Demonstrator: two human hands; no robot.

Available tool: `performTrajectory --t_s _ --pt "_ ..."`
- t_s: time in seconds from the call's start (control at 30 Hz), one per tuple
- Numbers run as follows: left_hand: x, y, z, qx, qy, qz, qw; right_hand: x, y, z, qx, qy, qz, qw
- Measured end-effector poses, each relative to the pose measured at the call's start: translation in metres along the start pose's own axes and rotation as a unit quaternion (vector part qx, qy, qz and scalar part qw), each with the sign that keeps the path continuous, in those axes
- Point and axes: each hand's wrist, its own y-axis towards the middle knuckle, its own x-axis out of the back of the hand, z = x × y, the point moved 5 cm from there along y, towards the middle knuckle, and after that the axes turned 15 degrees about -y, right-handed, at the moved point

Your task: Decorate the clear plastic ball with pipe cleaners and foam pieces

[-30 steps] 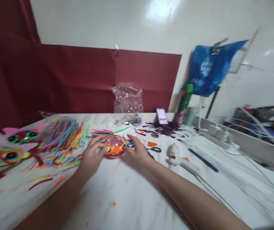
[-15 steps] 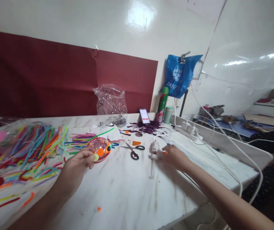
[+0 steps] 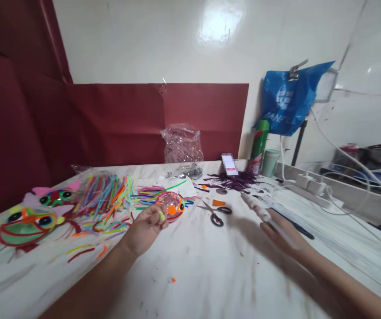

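Observation:
My left hand [image 3: 145, 228] pinches a small yellow-green piece [image 3: 161, 215] between thumb and fingers. Just beyond it lies a round, red-rimmed fish-like craft [image 3: 176, 216] with an orange patch and a googly eye. My right hand [image 3: 278, 226] is closed around a white hot glue gun [image 3: 258, 208], slightly blurred, its nozzle pointing forward and left above the table. A clear glue stick seems to trail from its back. Between the hands rest black-handled scissors [image 3: 217, 220] and an orange scrap [image 3: 218, 203].
Colourful pipe cleaners [image 3: 104, 192] are heaped at left, beside two decorated masks, one green [image 3: 27, 232]. Purple strips [image 3: 237, 180] lie near a phone [image 3: 230, 165] at the back. A power strip [image 3: 320, 197] with cables sits right, near a green can [image 3: 260, 141] and cup [image 3: 270, 161].
My right hand has lifted the glue gun off the table. My left hand still holds the yellow-green piece. The view has swung left, bringing the masks into sight.

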Motion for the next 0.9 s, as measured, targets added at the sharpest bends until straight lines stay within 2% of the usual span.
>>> performTrajectory --t_s 0.07,0.13,0.2,0.3,0.4,0.6,0.9 --pt "-0.004 -0.002 -0.001 0.011 -0.028 0.031 0.999 0.005 -0.017 0.021 -0.042 0.144 0.081 0.985" --pt "-0.008 -0.004 -0.001 0.016 -0.046 0.064 0.997 0.011 -0.038 0.057 -0.019 0.272 0.154 0.95" --pt "-0.013 -0.008 -0.001 0.021 -0.06 0.096 0.993 0.021 -0.057 0.094 0.037 0.371 0.184 0.909" --pt "-0.018 -0.012 0.001 0.033 -0.076 0.129 0.988 0.025 -0.08 0.138 0.094 0.451 0.228 0.858" --pt "-0.022 -0.016 0.001 0.039 -0.084 0.151 0.984 0.02 -0.092 0.163 0.118 0.48 0.261 0.829" --pt "-0.028 -0.02 0.001 0.05 -0.083 0.194 0.976 0.016 -0.099 0.179 0.137 0.46 0.274 0.833" --pt "-0.031 -0.022 0.002 0.051 -0.064 0.214 0.973 0.018 -0.101 0.177 0.15 0.405 0.245 0.868"
